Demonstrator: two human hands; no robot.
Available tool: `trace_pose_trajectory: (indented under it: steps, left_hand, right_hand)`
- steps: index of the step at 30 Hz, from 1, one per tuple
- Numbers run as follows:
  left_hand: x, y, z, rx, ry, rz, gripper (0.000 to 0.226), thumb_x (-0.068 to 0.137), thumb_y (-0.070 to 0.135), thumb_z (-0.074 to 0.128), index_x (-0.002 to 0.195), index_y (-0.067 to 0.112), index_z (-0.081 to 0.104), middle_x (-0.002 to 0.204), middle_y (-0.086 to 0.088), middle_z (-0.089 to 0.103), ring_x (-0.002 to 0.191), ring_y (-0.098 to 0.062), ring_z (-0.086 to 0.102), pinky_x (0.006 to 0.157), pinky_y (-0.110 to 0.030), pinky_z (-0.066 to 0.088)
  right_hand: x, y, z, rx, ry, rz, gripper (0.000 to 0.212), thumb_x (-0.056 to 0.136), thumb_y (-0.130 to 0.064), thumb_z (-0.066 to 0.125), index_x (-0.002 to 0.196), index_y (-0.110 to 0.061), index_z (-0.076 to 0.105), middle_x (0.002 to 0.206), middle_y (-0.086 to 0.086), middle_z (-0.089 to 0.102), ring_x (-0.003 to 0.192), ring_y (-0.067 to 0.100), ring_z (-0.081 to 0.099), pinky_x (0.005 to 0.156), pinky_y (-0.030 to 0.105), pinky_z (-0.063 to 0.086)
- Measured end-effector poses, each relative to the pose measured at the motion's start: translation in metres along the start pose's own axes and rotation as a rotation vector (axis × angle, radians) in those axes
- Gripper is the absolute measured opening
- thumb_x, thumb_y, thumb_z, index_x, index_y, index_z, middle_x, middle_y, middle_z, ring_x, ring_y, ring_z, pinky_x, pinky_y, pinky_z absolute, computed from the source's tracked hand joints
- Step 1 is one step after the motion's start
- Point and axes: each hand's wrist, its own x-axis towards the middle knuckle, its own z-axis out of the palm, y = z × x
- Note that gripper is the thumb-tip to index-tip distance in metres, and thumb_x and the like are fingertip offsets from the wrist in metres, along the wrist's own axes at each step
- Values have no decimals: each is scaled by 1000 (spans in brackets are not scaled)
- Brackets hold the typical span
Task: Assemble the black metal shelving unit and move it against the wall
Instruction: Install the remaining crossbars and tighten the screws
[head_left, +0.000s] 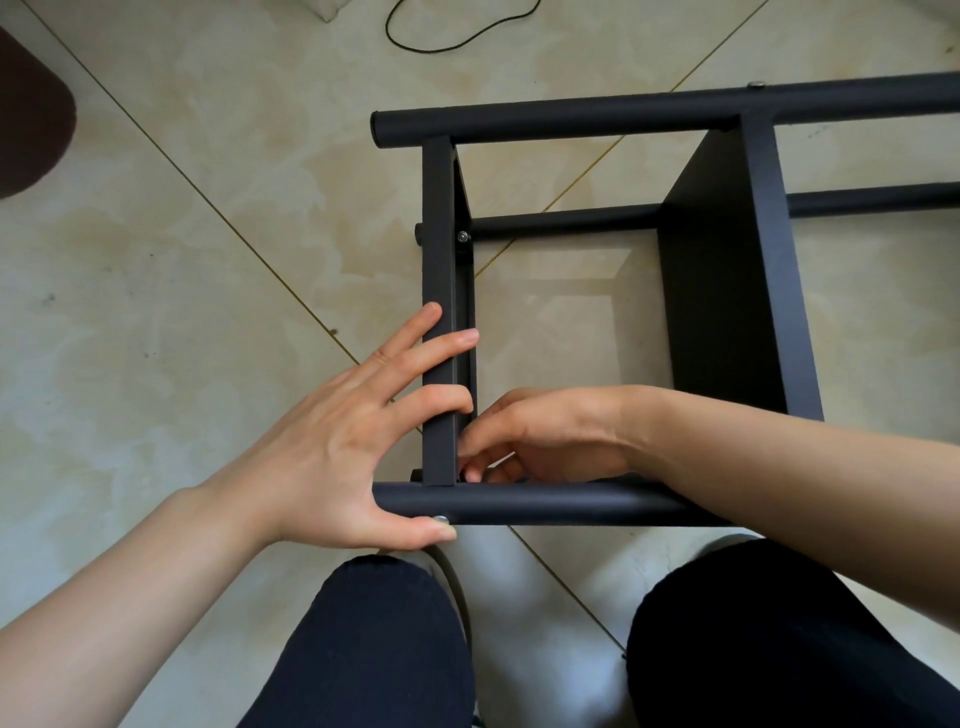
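The black metal shelving unit (597, 119) lies on its side on the tiled floor, its round posts running left to right. My left hand (343, 436) rests spread on the end shelf panel (439, 234), fingers straight across its edge and thumb under the near post (545, 506) beside a silver screw head (440, 518). My right hand (540, 436) reaches inside the frame at the near corner, its fingertips curled and pinching something small where the panel meets the post; what they hold is hidden. A second shelf panel (727, 291) stands further right.
My knees in dark trousers (374, 649) are at the bottom of the view, close to the near post. A black cable (452, 49) loops on the floor at the top. A dark brown object (31, 114) sits at the far left edge.
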Motion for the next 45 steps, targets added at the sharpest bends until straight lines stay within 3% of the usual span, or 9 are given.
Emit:
trace_pose_trajectory:
  steps: [3,9,14,21,25,30,37,41,45]
  left_hand:
    - [0,0,0,1,1,2,75,68,66,73,126,25,52,166,5,19,156,-24,4,105,-38,39]
    - [0,1,-1,-8,-3,-1,75,68,66,73,127,25,51,166,4,19,156,-24,4,105,-40,42]
    - [1,2,-2,-15,-2,-2,75,68,65,73,126,24,52,166,3,20,156,-24,4,102,-41,45]
    - [1,1,-1,-10,-1,1,75,68,66,73,126,21,55,166,1,21,156,-24,4,106,-35,37]
    - [1,1,-1,-11,3,0,74,69,65,73,126,21,56,166,2,21,156,-25,5,105,-36,39]
    - [1,0,0,-9,3,3,74,69,65,74,125,20,56,165,1,21,156,-25,5,107,-37,37]
    - [1,0,0,-21,8,2,74,68,65,74,126,24,52,166,2,21,156,-25,5,105,-38,41]
    - [0,0,0,-23,7,2,74,68,65,74,126,22,53,166,2,21,156,-25,5,105,-38,41]
    - [1,0,0,-18,4,4,74,69,65,73,126,23,53,166,2,20,156,-25,5,106,-38,39]
  right_hand:
    - [0,1,-2,-1,-24,-14,20,91,-9,58,72,-12,66,94,15,58,92,28,52,91,36,39]
    - [0,0,-1,-22,4,17,17,94,-18,57,81,-12,66,68,0,59,66,12,53,74,27,43]
    - [0,0,-1,2,-10,-15,23,91,-7,56,71,-13,65,87,12,58,89,27,51,88,35,38]
    - [-1,0,1,-86,46,0,23,92,-17,64,69,-13,66,59,-1,55,60,12,48,66,24,40]
    - [0,-1,0,-5,6,-7,14,92,-9,58,79,-10,65,72,3,57,66,14,51,72,27,41]
    - [1,2,-2,-32,16,-32,34,90,-10,64,57,-17,69,57,-1,54,60,13,49,70,27,41]
    - [2,-1,1,2,27,14,9,91,-13,59,91,-7,66,71,2,57,66,14,50,74,28,40]
    - [1,0,0,-47,43,-36,29,90,-9,63,61,-15,66,61,2,54,61,14,49,71,30,40]
    - [1,0,2,-82,81,-20,25,90,-14,66,65,-13,66,61,1,52,60,14,47,70,29,38]
